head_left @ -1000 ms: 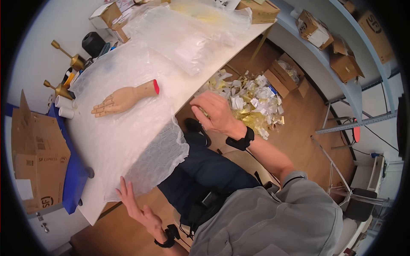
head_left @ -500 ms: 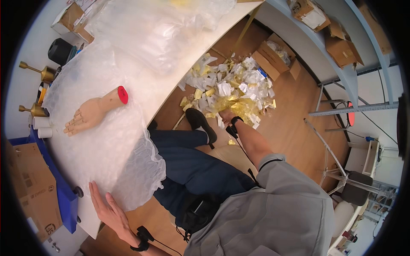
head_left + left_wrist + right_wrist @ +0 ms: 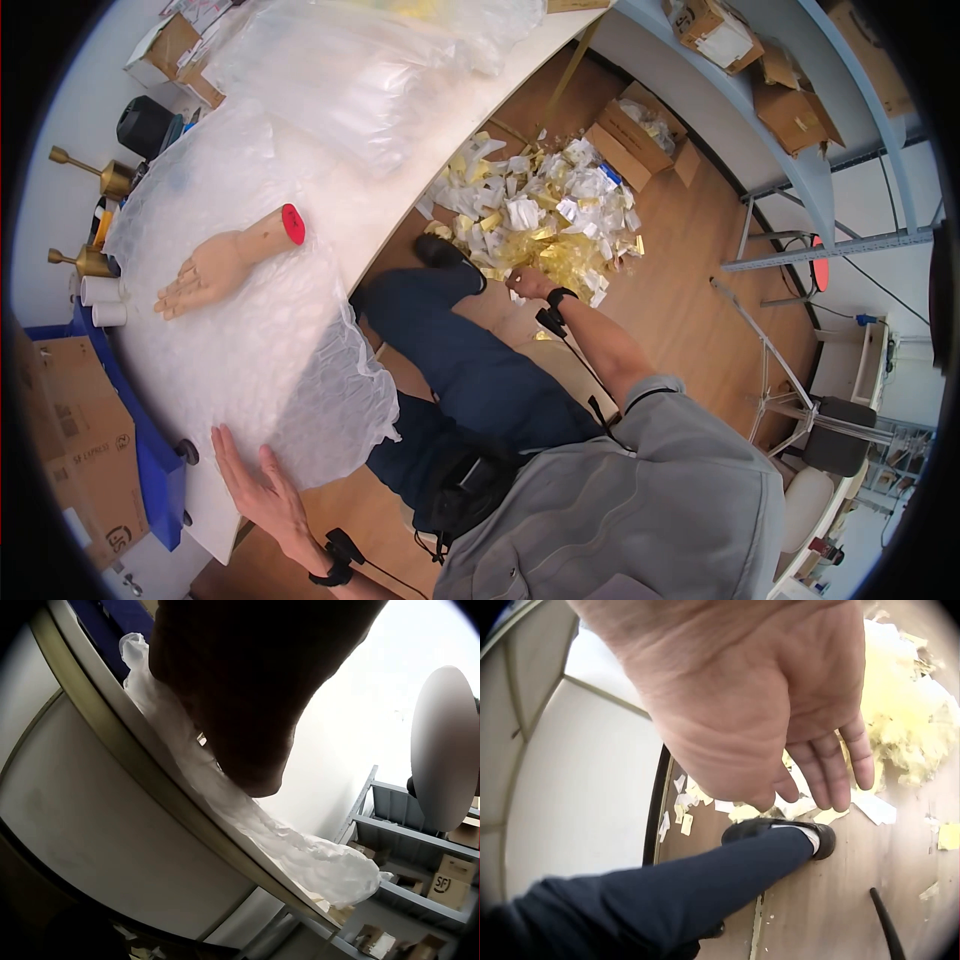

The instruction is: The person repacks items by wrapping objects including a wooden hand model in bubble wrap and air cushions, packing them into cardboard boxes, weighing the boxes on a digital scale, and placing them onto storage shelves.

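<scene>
The left hand [image 3: 262, 500] lies with straight fingers on the near edge of the bubble wrap [image 3: 290, 370] and table; in the left wrist view it is a dark shape [image 3: 232, 690] over the crumpled wrap [image 3: 300, 859]. A model hand [image 3: 225, 262] with a red wrist end lies palm up on the wrap. Over the near side of a pile of white and yellow scraps [image 3: 560, 215] hangs the right hand [image 3: 530, 283]. The right wrist view shows this hand [image 3: 757, 697] with loose, slightly bent fingers, nothing visible in them, beside yellow film [image 3: 907, 705].
Clear plastic film [image 3: 370, 80] covers the table's far part. Brass-coloured objects [image 3: 90, 262] and white rolls [image 3: 100, 291] stand at its left edge, near a blue bin [image 3: 150, 440] and carton [image 3: 90, 430]. An open box [image 3: 640, 135] is behind the pile; shelves [image 3: 745, 90] hold cartons.
The right hand has gone from beside the table edge down to the floor pile, its fingers now looser. The left hand has settled flatter at the wrap's edge. The head view has shifted; the leg has moved.
</scene>
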Demonstrator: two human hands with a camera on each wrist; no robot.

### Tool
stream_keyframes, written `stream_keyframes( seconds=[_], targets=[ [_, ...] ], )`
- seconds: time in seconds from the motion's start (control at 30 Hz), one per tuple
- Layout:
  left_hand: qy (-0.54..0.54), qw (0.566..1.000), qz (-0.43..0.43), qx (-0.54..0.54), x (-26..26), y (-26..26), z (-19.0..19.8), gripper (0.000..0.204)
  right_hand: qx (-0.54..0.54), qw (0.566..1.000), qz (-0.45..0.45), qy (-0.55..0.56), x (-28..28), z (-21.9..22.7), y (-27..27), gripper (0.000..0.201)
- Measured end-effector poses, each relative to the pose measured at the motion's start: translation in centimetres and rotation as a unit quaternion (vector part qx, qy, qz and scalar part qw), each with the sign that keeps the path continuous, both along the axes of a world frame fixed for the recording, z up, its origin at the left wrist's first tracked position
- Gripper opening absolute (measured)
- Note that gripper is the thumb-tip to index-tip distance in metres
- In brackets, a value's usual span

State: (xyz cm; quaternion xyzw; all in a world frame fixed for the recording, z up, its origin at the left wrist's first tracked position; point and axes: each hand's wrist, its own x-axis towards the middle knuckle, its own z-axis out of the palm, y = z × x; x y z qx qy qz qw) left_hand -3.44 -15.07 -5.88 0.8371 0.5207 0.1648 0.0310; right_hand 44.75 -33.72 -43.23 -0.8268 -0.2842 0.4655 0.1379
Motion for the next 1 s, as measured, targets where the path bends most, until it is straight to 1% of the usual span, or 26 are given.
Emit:
stream_keyframes(
  seconds=[0.03,0.07,0.13,0.17,0.2,0.33,0.4,0.5,0.63,0.83,0.9,0.93,0.97,1.0],
  targets=[
    [-0.004,1.0,0.004,0.001,0.2,-0.1,-0.1,0.053,0.036,0.999,0.007,-0.03,0.3,-0.1,-0.5,0.035],
    [-0.013,1.0,0.004,0.002,0.4,-0.1,-0.1,0.052,0.037,0.999,0.013,-0.033,0.9,-1.0,-1.2,0.035],
    [-0.022,1.0,0.006,0.007,0.2,-0.4,0.1,0.052,0.082,0.992,0.03,-0.096,1.9,-2.2,-2.3,0.031],
    [-0.02,1.0,0.01,0.009,0.3,-0.4,-0.1,0.052,0.069,0.996,0.003,-0.057,1.9,-0.4,-2.4,0.028],
    [-0.019,1.0,0.013,0.012,0.4,-0.3,-0.2,0.052,0.076,0.995,0.005,-0.061,1.7,1.4,-2.4,0.028],
    [-0.015,1.0,0.008,0.016,0.3,-0.4,-0.4,0.051,0.103,0.993,-0.011,-0.049,1.3,3.5,-3.6,0.03],
    [-0.02,1.0,0.001,0.018,0.4,-0.3,-0.3,0.051,0.064,0.997,-0.027,-0.021,0.8,4.4,-3.9,0.035],
    [-0.021,0.999,0.003,0.027,0.2,-0.3,-0.6,0.052,0.05,0.999,-0.006,-0.014,-0.1,3.7,-4.5,0.036],
    [-0.028,0.999,0.009,0.027,0.2,-0.4,-0.5,0.051,0.04,0.999,0.005,0.008,-0.7,4.5,-4.2,0.036],
    [-0.037,0.999,0.003,0.034,0.2,-0.5,-0.8,0.05,0.078,0.996,0.017,-0.025,0.2,5.1,-3.6,0.035],
    [-0.015,0.999,0.013,0.044,0.2,-0.4,-1.1,0.052,0.159,0.985,0.032,-0.057,0.8,5.7,-3.4,0.035],
    [-0.011,0.998,0.034,0.057,0.3,-0.4,-1.0,0.052,0.165,0.982,0.048,-0.082,1.0,6.1,-3.1,0.034],
    [-0.005,0.998,0.021,0.06,0.8,-0.5,-1.0,0.053,0.202,0.977,0.036,-0.065,1.1,6.7,-2.9,0.031],
    [0.003,0.998,0.012,0.063,1.1,-0.8,-0.6,0.055,0.183,0.982,0.025,-0.049,0.8,9.2,-2.2,0.029]
  ],
)
